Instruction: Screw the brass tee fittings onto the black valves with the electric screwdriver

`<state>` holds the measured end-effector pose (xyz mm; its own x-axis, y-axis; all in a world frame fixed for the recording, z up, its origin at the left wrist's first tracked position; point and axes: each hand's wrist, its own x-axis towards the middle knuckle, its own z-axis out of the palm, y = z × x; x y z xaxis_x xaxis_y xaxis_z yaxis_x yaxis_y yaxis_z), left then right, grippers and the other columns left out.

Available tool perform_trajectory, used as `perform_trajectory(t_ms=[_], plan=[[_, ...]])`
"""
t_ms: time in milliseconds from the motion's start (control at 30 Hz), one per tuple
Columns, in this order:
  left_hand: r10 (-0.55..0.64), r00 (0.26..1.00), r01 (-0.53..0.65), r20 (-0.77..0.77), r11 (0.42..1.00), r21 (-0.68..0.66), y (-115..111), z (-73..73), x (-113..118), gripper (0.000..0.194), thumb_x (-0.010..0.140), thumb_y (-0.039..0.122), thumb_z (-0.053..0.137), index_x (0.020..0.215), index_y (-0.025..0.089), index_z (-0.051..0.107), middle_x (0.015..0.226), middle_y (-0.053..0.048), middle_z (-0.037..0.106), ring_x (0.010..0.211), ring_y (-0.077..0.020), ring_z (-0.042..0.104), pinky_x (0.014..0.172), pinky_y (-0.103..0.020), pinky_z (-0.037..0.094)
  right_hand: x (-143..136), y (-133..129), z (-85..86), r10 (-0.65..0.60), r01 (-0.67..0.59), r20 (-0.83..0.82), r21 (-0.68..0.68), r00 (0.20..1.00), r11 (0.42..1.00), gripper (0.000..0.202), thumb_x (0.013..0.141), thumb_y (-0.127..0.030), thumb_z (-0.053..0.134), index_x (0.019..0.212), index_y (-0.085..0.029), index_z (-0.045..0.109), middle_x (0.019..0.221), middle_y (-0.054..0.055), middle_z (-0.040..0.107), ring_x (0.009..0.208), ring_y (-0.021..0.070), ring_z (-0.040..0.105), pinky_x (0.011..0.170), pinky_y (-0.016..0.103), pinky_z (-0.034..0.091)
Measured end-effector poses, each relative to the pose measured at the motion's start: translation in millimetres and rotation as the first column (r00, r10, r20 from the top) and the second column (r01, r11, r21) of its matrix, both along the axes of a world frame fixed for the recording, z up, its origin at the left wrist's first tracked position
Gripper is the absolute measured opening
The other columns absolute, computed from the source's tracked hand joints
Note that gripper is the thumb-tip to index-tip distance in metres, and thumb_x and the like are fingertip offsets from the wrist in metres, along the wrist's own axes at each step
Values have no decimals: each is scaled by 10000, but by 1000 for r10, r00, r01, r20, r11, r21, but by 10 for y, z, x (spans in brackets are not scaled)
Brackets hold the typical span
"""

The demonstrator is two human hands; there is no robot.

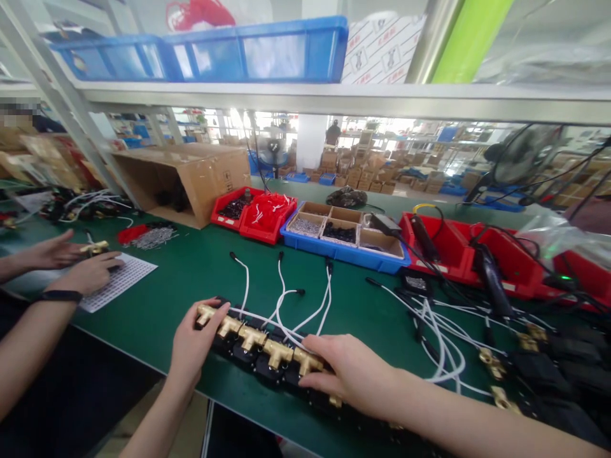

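A row of black units topped with brass tee fittings (252, 338) lies along the near edge of the green bench, with white cables (286, 327) running from it. My left hand (195, 340) is closed around the leftmost brass tee, thumb on top and fingers behind. Toward the right of the row, my right hand (351, 372) grips another brass tee (307, 361) between thumb and fingers. My right hand and forearm hide part of the units beyond it. Black connectors (329, 266) on the cable ends rest on the bench behind the row.
At left, a co-worker's hands (90, 273) hold a brass fitting above a printed sheet (138, 272). Red bins (268, 216), a blue divided tray (344, 254) and power drivers (491, 280) line the back. More units and cables (494, 362) are piled at right. A shelf (305, 102) spans above.
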<state>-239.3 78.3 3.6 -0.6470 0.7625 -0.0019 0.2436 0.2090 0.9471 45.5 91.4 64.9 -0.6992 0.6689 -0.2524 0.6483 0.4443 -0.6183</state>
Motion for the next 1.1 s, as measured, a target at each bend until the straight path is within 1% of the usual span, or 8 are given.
perform_trajectory(t_ms=[400, 533, 600, 667, 800, 867, 933, 1100], plan=[[-5, 987, 4, -159, 1000, -4, -251, -178, 126, 648, 679, 728, 643, 1067, 210, 668, 1032, -84, 705, 955, -297, 649, 833, -406, 521, 250, -38, 13, 85, -85, 40, 4, 996, 996, 233, 868, -398, 726, 905, -204, 600, 828, -39, 617, 684, 111, 532, 574, 203, 304], [-37, 959, 46, -281, 999, 29, -316, -117, -18, 659, 755, 735, 543, 1141, 209, 640, 1159, -112, 663, 1112, -330, 602, 993, -500, 458, 324, -98, 69, 33, -41, 106, 71, 994, 997, 312, 856, -394, 738, 1102, -250, 613, 985, -4, 637, 820, 193, 616, 664, 261, 386], [-11, 868, 118, -496, 976, 184, -385, -25, -47, 529, 833, 634, 562, 1156, 219, 628, 1243, -109, 621, 1183, -308, 559, 1042, -484, 419, 363, -163, 75, -25, 2, 115, 194, 993, 981, 427, 857, -371, 740, 1234, -274, 565, 1091, 25, 614, 916, 232, 627, 737, 308, 445], [-46, 700, 338, -712, 900, 275, -459, 91, 16, 388, 884, 488, 615, 1186, 244, 608, 1260, -82, 609, 1200, -262, 544, 1052, -427, 403, 355, -250, 45, -29, 6, 58, 368, 998, 930, 362, 876, -279, 710, 1210, -265, 570, 1087, 30, 601, 926, 222, 623, 732, 311, 483], [-257, 314, 770, -914, 632, 87, -519, 283, 341, 428, 877, 411, 684, 1255, 249, 564, 1236, -57, 630, 1219, -224, 535, 1105, -384, 343, 115, -412, -127, 82, 4, -93, 686, 992, 727, 342, 709, -152, 812, 968, -196, 592, 906, 16, 607, 771, 208, 590, 622, 303, 498], [-323, 245, 826, -914, 563, 22, -489, 316, 465, 437, 880, 434, 679, 1259, 250, 560, 1245, -57, 634, 1218, -227, 540, 1108, -393, 348, -56, -444, -237, 49, 67, -128, 768, 991, 637, 486, 617, -143, 869, 1014, -178, 591, 913, 22, 619, 761, 218, 583, 631, 323, 509], [-340, 304, 807, -890, 589, 51, -431, 299, 482, 373, 905, 410, 648, 1239, 264, 571, 1235, -50, 641, 1198, -226, 556, 1080, -399, 386, -182, -446, -341, 4, 121, -154, 796, 988, 593, 536, 601, -128, 869, 1055, -177, 589, 922, 21, 624, 767, 223, 579, 640, 331, 508], [-84, 693, 415, -716, 858, 301, -279, 132, 115, 233, 932, 358, 594, 1142, 263, 626, 1198, -42, 644, 1128, -222, 593, 987, -381, 466, -191, -421, -561, 12, 171, -226, 770, 974, 614, 245, 768, -39, 674, 948, -179, 586, 869, 23, 599, 772, 211, 552, 660, 318, 485]])
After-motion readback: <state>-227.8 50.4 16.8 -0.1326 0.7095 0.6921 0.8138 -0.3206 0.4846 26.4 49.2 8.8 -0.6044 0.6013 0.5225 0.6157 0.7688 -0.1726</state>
